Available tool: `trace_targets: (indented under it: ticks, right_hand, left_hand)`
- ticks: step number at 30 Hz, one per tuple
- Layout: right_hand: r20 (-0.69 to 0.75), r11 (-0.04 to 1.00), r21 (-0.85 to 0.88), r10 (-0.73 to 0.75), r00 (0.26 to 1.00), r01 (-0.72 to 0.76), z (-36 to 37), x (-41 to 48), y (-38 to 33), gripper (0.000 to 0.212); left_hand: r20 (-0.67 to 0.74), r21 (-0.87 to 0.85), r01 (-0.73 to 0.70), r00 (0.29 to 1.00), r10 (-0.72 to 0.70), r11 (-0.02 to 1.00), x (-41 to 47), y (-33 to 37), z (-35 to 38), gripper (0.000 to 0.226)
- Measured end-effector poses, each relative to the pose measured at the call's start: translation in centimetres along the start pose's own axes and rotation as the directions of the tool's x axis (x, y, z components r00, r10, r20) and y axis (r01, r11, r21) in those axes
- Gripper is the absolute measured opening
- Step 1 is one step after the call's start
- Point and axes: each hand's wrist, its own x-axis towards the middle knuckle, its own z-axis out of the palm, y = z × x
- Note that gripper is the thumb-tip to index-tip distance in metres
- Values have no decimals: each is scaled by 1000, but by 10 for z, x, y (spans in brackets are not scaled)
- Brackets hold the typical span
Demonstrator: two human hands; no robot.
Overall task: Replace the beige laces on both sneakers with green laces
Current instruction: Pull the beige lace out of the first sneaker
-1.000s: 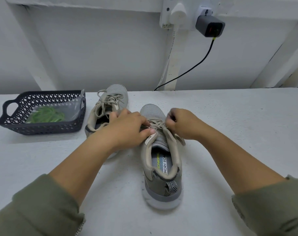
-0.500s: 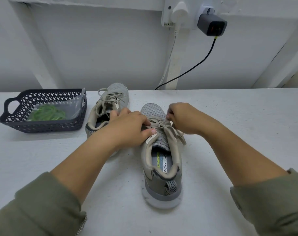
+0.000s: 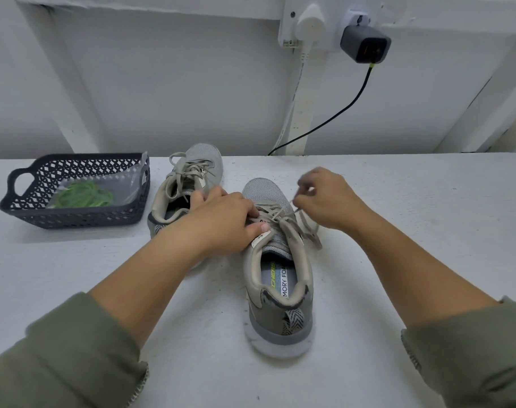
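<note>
**Head view: both hands at the lacing of the near sneaker**

On the white table (image 3: 413, 231) the near sneaker (image 3: 277, 278) stands upright, heel toward the person and toe toward the wall. The left hand (image 3: 224, 219) holds it at the throat. Its fingers are bent over the lacing and its thumb presses on the edge of the tongue. The right hand (image 3: 327, 198) is raised just off the sneaker's right side with its fingers curled in. It is blurred, but it seems to pinch a strand of the beige lace (image 3: 280, 212) between thumb and fingertips. The strand runs up from the eyelets, and loose loops trail over the shoe's right flank.

The far sneaker (image 3: 198, 169) lies just beyond the left hand, also laced in beige. To its left a dark lattice basket (image 3: 74, 220) holds the green laces (image 3: 83, 195), coiled inside a clear bag. On the wall behind, a grey charger (image 3: 365, 48) sits in a socket, and its black cable (image 3: 339, 113) drops to the table's back edge.
</note>
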Motion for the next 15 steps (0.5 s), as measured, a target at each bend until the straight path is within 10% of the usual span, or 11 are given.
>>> trace_targets:
  ticks: [3, 9, 15]
  right_hand:
    - [96, 990, -33, 143, 985, -140, 1, -4, 1, 9]
    - [301, 936, -177, -242, 922, 304, -9, -3, -19, 21]
    - [-2, 902, -417, -121, 993, 109, 7, -1, -6, 19]
  left_hand:
    - [-8, 3, -2, 1000, 2, 1000, 0, 1, 1, 43]
    - [-4, 22, 9, 1000, -9, 1000, 0, 2, 0, 45]
    - [-11, 1, 6, 1000, -6, 1000, -2, 1, 1, 44]
